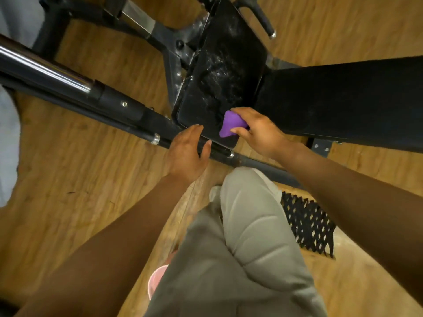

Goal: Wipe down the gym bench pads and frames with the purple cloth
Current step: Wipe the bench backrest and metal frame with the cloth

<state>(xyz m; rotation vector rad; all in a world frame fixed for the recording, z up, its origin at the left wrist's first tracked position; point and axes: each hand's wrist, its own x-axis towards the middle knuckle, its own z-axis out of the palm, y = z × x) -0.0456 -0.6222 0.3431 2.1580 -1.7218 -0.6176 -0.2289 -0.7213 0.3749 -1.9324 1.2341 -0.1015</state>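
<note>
our right hand bunches the purple cloth against the near corner of the smeared seat pad, fingers clamped round it, likely to scrub off the white residue. our left hand rests flat, fingers relaxed, on the frame bar, seemingly to steady us.

Glossy black seat pad streaked with white residue, matt black back pad, soft purple cloth, polished chrome bar, matt dark frame, wood-grain floor
</note>
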